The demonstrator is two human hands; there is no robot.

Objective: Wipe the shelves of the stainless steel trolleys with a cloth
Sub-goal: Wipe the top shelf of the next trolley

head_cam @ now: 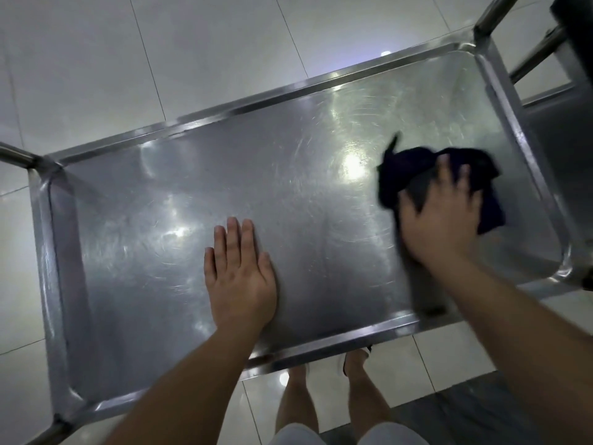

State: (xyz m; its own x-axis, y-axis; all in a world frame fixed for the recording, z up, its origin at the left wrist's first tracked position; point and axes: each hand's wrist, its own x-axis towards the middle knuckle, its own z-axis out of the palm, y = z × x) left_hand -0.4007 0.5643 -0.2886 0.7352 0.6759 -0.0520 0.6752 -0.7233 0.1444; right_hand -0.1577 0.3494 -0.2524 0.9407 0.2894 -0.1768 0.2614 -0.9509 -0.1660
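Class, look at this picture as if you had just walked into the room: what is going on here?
A person stands over a stainless steel trolley and wipes its top shelf. The right hand presses a dark cloth onto the shelf near its right end; hand and cloth are blurred, so it is probably mid-stroke. The left hand lies flat, fingers straight, on the shelf near its middle, seemingly steadying the trolley. The trolley stands on a pale tiled floor.

No legible text, label, brand, number or sign in head view. Scratched stainless steel trolley shelf: bare metal, glare patches only, no markings. Dark crumpled cloth: no tag or print discernible; blurred. Pale glossy floor tiles: unmarked.
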